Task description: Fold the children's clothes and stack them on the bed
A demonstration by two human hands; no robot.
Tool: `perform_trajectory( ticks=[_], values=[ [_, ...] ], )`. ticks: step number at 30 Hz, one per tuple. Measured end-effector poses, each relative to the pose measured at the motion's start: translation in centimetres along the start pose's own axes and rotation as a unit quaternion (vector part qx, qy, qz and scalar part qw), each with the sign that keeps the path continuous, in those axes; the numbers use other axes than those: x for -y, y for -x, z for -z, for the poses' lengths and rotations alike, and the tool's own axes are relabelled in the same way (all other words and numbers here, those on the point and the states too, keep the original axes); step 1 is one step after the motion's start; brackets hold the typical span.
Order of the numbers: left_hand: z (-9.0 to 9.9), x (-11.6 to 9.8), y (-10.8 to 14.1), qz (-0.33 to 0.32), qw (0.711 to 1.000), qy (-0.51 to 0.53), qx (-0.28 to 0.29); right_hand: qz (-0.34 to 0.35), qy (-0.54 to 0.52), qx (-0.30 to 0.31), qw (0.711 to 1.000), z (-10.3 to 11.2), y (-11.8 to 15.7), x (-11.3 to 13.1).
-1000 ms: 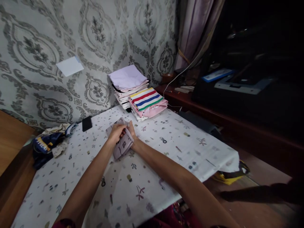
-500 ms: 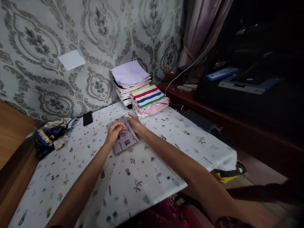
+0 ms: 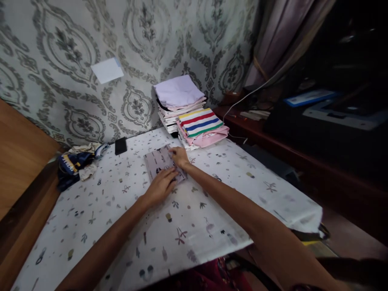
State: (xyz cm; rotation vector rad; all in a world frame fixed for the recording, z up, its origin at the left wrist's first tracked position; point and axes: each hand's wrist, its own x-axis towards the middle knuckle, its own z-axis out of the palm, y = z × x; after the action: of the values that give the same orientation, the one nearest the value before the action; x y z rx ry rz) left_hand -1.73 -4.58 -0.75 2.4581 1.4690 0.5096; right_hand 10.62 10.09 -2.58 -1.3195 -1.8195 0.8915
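Observation:
A folded lilac-grey garment (image 3: 156, 159) with dark printed marks lies flat on the patterned tablecloth (image 3: 121, 226). My left hand (image 3: 162, 185) rests on its near edge, palm down, fingers stretched out and lying flat. At the right edge of the same garment is my right hand (image 3: 179, 157), fingers curled and pinching the fabric. Part of the near right corner is hidden under the hands. Just behind, a folded striped cloth (image 3: 200, 123) tops a short pile, next to a taller stack of folded clothes with a lavender piece (image 3: 180, 91) on top.
A black phone (image 3: 120, 146) lies near the wall. Crumpled clothes (image 3: 77, 163) sit at the table's left edge by a wooden panel (image 3: 24, 153). White paper (image 3: 107, 70) is on the wallpaper. A white cable (image 3: 242, 103) runs past the dark furniture at right.
My left hand has come down from above the garment to lie flat on its near edge. My right hand stays at the right edge. The view has shifted left.

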Motion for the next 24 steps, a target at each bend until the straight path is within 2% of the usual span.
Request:
perform_trajectory(
  ticks=[5,9,12,14,15,16,18,20,24],
  values=[
    [0.7,0.2,0.2,0.003,0.998,0.061,-0.03,0.087,0.112,0.063,0.988,-1.7,1.4,2.8],
    [0.9,1.2,0.2,-0.002,0.995,0.091,-0.042,0.101,0.159,0.128,0.974,-3.1,1.3,3.5],
    [2.1,4.2,-0.6,0.02,0.989,0.121,-0.078,0.101,0.176,0.143,0.969,-3.1,1.0,2.8],
    [3.5,7.4,-1.8,0.086,0.979,0.12,-0.142,0.106,0.181,0.145,0.967,-2.9,1.1,2.3],
    [4.2,9.2,-2.5,0.14,0.967,0.114,-0.182,0.109,0.183,0.144,0.966,-2.9,1.1,2.1],
    [4.8,10.9,-3.4,0.171,0.96,0.11,-0.194,0.111,0.185,0.141,0.966,-2.9,1.2,1.9],
    [5.7,13.9,-5.0,0.204,0.954,0.115,-0.188,0.116,0.185,0.131,0.967,-3.1,1.2,1.6],
    [5.8,15.8,-6.2,0.203,0.958,0.131,-0.152,0.12,0.182,0.123,0.968,-3.4,1.2,1.4],
    [5.1,17.0,-7.2,0.176,0.966,0.16,-0.103,0.123,0.182,0.119,0.968,-3.7,1.3,1.3]
  ],
)
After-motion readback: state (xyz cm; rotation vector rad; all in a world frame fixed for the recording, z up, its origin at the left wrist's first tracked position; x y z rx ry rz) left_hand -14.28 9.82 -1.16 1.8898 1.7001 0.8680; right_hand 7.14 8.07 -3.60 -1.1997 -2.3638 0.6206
